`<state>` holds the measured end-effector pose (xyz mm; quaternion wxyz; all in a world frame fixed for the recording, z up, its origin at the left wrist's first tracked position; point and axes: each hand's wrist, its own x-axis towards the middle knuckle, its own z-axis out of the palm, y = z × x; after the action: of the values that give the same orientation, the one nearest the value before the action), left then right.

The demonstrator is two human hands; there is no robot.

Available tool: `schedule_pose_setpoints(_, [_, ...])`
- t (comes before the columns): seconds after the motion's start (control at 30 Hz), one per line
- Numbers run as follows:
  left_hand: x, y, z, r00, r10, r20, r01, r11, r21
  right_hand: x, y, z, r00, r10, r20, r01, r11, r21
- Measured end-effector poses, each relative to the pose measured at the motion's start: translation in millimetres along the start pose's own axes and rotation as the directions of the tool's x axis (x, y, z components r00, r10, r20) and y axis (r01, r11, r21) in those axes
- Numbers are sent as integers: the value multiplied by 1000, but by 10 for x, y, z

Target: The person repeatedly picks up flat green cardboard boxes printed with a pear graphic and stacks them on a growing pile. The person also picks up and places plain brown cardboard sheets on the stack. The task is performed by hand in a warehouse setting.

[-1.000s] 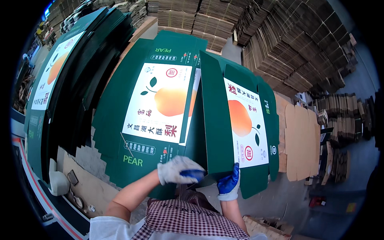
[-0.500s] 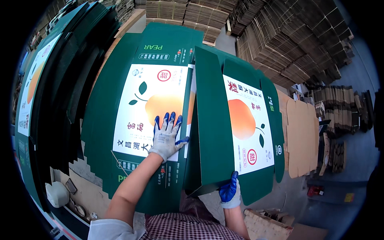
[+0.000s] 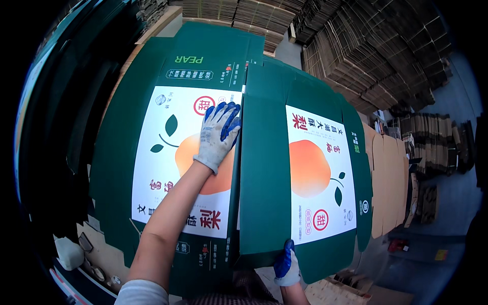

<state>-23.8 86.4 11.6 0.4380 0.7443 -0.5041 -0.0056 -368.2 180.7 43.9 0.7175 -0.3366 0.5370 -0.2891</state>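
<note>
Two large green carton blanks with white, pear-printed panels lie side by side before me. On the left carton blank (image 3: 145, 168), near its inner edge, rests my left hand (image 3: 218, 133) in a grey glove with blue fingertips. Its fingers are stretched out against the white panel. My right hand (image 3: 287, 265), gloved the same way, grips the near edge of the right carton blank (image 3: 264, 183), thumb upward. Its other fingers are hidden by the cardboard. Between the two blanks runs a narrow dark gap, and the right blank's plain green strip borders it.
Stacked dark green cartons (image 3: 76, 117) rise at the left. Plain brown cardboard (image 3: 390, 178) lies beyond the right blank. Tall bundles of flat cardboard (image 3: 351, 56) fill the back right. A white plastic jug (image 3: 69, 253) sits low at the left.
My left hand has slid away from me along the left blank's inner edge. The right blank's green strip has tipped flatter, and my right hand has come slightly nearer with its edge.
</note>
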Motion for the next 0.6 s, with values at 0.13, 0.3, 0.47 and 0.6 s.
schedule_pose_setpoints(0.13, [34, -3, 25, 997, 13, 70, -15, 1000, 22, -14, 271, -290, 994, -64, 94, 95, 921, -377])
schedule_pose_setpoints(0.3, [39, 35, -45, 989, 17, 149, -32, 995, 99, -113, 405, -426, 957, -126, 260, 265, 742, -616])
schedule_pose_setpoints(0.47, [36, 61, -14, 982, -2, 189, -35, 981, 190, -139, 359, -367, 951, -172, 256, 304, 665, -683])
schedule_pose_setpoints(0.6, [38, 102, -55, 977, -35, 211, -14, 974, 226, -117, 282, -193, 979, -152, 132, 202, 747, -633])
